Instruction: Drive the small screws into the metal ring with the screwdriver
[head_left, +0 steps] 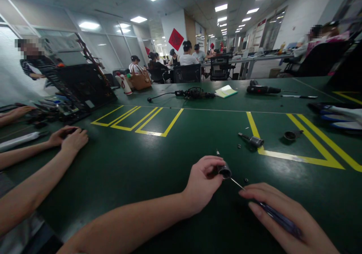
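My left hand (201,184) is closed around a dark metal cup-shaped part (224,172) with a thin shaft poking out at its far end. The part's open end faces back toward me. In my right hand (294,214) is a screwdriver (278,217) with a dark, see-through handle. Its thin blade reaches the mouth of the part; whether the tip touches anything inside is hidden. Close by on the green table (135,171) lies a small dark ring (246,180). A similar part with a shaft (253,140) rests beyond my hands.
A round dark housing (292,135) lies inside the yellow tape lines. Farther back are a black power tool (263,89), a notepad (226,91), a pen (299,96) and a cabled tool (195,93). At left, a co-worker's hands (72,139) rest on the table.
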A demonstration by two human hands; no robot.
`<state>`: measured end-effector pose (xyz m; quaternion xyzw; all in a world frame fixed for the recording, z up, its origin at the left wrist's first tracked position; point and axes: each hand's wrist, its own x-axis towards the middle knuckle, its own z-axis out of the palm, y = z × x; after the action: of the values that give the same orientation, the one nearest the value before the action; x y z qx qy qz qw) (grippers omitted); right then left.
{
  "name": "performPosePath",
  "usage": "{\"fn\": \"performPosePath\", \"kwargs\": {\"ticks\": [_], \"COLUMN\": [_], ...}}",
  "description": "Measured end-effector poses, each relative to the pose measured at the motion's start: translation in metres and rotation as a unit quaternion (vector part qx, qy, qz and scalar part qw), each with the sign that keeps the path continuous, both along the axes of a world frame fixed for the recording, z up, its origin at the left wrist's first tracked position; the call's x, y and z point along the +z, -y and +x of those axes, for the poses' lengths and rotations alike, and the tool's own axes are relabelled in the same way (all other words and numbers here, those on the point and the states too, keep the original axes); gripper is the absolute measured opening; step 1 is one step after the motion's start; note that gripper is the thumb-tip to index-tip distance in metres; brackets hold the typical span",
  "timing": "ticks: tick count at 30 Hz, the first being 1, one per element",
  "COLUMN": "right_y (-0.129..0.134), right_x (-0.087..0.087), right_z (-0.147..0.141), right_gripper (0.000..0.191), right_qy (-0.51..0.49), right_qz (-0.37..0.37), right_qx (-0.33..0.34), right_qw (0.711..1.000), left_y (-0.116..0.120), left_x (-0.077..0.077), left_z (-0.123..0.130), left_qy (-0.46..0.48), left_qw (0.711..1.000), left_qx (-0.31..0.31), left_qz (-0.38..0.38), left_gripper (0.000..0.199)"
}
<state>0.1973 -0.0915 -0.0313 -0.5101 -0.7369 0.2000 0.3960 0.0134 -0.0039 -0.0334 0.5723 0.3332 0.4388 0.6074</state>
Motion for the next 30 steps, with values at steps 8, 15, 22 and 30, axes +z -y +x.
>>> {"fn": "performPosePath", "kwargs": {"ticks": [8,15,22,30], "right_y": [-0.004,-0.004,-0.007,0.004], "right_x": [0.018,0.016,0.023,0.01], "right_z": [-0.003,-0.002,-0.005,-0.004], "right_gripper": [0.021,0.019,0.018,0.021], "right_qy": [-0.061,-0.065,-0.067,-0.033], "right_qz": [-0.074,-0.078,-0.057,-0.013], "right_qx": [-0.05,-0.035,-0.03,-0.009], "right_qw": [0.994,0.994,0.996,0.999], "left_y": [0.003,0.003,0.004,0.005], "left_x": [0.003,0.006,0.01,0.01], "left_z": [-0.004,-0.002,-0.002,0.001], "left_qy": [-0.067,-0.074,-0.072,-0.037], "left_qw": [0.993,0.994,0.995,0.999], "left_qx": [-0.031,-0.03,-0.028,-0.014], "left_qz": [0.091,0.076,0.063,0.038], "left_gripper": [0.032,0.031,0.029,0.026]}}
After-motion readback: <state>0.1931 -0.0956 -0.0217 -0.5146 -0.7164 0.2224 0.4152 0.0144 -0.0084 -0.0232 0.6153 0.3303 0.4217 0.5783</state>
